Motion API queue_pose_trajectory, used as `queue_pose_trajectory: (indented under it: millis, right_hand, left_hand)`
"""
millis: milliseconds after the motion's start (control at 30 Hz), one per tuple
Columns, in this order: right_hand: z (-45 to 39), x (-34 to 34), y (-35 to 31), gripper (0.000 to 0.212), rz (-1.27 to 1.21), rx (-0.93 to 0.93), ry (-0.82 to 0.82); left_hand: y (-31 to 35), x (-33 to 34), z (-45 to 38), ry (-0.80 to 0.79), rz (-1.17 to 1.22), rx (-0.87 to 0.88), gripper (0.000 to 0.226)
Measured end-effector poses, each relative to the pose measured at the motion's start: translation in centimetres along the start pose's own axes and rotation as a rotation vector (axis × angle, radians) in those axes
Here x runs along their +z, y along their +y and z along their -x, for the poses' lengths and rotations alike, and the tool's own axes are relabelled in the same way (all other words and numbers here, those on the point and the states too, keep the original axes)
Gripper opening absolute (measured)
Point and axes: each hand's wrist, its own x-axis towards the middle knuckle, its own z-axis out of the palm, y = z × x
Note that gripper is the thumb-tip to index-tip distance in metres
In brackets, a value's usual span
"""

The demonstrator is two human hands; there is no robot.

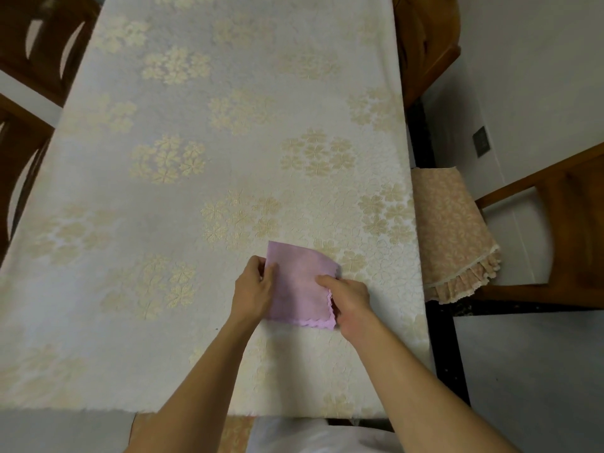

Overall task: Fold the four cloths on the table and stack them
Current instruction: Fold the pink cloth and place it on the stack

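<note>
Looking down from my head camera, I am holding a small lilac cloth [299, 282] flat on the table [196, 158], near its right edge and close to me. My left hand [253, 289] is pinching the cloth's left edge, thumb on top and fingers curled at the border; my right hand [351, 297] is gripping the right edge near the scalloped corner, forefinger lying on the fabric. I am judging the cloth to be light, soft and limp, with no stiffness of its own, so it will sag wherever I am not supporting it; its layered wavy edge at the near right suggests it is already folded at least once. The edges and corners look like the sensible places to hold, since a pinch in the middle would bunch it. The embossed floral tablecloth [313, 158] underneath looks grippy enough to stop sliding. I am seeing only this one cloth; the other three are not showing, and no container is showing either. A chair [454, 230] with a frilled cushion is standing just beside the table.
</note>
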Motion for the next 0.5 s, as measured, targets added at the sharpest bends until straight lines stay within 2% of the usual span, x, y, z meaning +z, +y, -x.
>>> queue_pose_trajectory:
  millis: [100, 200, 300, 400, 500]
  right_hand:
    - [0.5, -0.4, -0.8, 0.020, -0.073, 0.030, -0.145]
    - [1.1, -0.8, -1.2, 0.009, 0.068, -0.194, -0.211]
    - [1.9, -1.1, -2.0, 0.035, 0.361, -0.505, -0.084]
    - [2.3, -1.7, -2.6, 0.033, 0.460, -0.691, -0.020]
    - [2.5, -2.5, -2.8, 0.030, 0.440, -0.811, 0.005]
  left_hand:
    - [0.4, -0.3, 1.1, 0.021, 0.098, 0.005, 0.024]
    - [1.1, -0.7, 2.2, 0.069, 0.157, 0.027, 0.023]
    - [1.9, -0.9, 3.1, 0.109, 0.219, 0.029, 0.026]
    - [2.7, -0.8, 4.1, 0.144, 0.256, 0.060, 0.029]
    - [3.6, -0.4, 5.2, 0.198, 0.259, 0.093, 0.028]
